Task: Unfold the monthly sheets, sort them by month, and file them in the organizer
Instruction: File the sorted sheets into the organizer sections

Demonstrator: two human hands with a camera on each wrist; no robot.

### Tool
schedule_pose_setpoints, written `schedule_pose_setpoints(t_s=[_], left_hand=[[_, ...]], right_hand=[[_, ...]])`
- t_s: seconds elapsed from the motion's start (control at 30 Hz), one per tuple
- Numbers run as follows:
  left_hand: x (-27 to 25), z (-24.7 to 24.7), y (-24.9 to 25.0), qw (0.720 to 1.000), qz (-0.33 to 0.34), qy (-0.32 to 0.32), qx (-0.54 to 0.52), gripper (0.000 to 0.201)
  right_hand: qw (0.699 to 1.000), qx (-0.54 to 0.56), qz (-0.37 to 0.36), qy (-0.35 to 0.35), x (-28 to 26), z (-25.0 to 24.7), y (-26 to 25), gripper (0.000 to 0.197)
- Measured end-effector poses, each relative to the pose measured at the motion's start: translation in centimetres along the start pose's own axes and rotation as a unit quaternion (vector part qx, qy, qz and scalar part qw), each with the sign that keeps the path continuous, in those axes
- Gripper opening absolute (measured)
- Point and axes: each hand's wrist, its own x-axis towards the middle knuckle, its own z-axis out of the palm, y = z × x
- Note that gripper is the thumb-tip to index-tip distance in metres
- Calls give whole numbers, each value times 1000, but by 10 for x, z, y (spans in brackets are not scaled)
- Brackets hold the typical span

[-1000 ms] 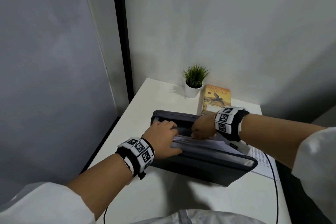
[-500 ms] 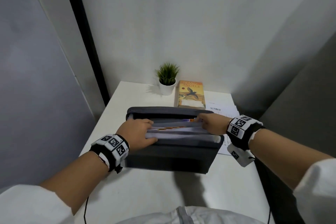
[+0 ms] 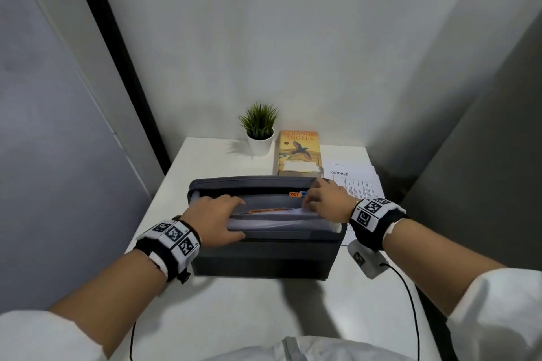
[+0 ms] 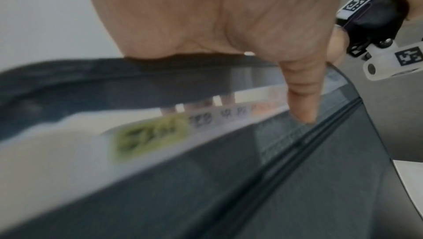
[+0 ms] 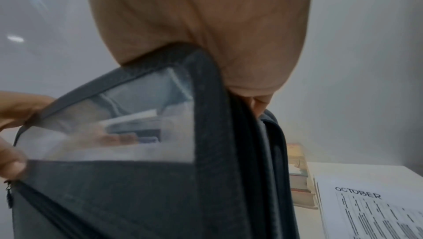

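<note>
Left hand [image 3: 215, 221]: near corner of the organizer [image 3: 264, 255]; fingers curled over the front dividers, thumb against the front wall, holding the pockets apart.
Organizer: dark grey accordion file, upright in the middle of the table [image 3: 234, 311], mouth open upward.
Tabs [image 4: 206, 120]: row of month labels along the dividers, blurred in the left wrist view; an orange OCT tab [image 3: 294, 194] shows near the back.
Right hand [image 3: 325, 199]: far right corner of the organizer; fingers bent into the back pockets beside the OCT tab, parting them. Whether it pinches paper, cannot tell.
October sheet [image 3: 352, 182]: flat and unfolded on the table, just right of the organizer, atop other sheets.
Book [image 3: 298, 152], potted plant [image 3: 259, 129]: at the table's back edge.
Step in hand: probably finding and opening the October pocket.
Next move calls for: keeping that pocket spread with the left hand while the right one picks up the top sheet.
</note>
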Motion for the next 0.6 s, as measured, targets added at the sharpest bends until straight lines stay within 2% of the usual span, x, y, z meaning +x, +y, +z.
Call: schedule_pose_setpoints(t_s=[0.1,0.17,0.2,0.27,0.33,0.4,0.47,0.53,0.6], left_hand=[[23,-10,31,998,33,-59,18,62],[39,-13,50,995,46,-91,10,58],[46,-13,57,994,45,-101,11,52],[56,-12,61,994,39,-106,15,36],[62,-9,58,994,32,-100,5,28],[66,-6,55,995,31,-92,-10,25],[69,-4,54,996,28,-84,-21,25],[73,-3,53,996,20,-81,-30,29],[76,-4,53,996,12,-80,-37,30]], right_hand=[[999,40,-8,-9,0,4,3,23],[993,120,-21,-3,-1,4,9,21],[982,189,-28,14,-1,3,15,18],[944,315,-19,91,1,-2,37,15],[890,414,46,185,4,-4,73,13],[824,496,150,228,7,6,122,13],[794,508,274,192,3,31,173,19],[789,463,388,115,-5,66,211,32],[775,429,457,76,-11,97,230,38]])
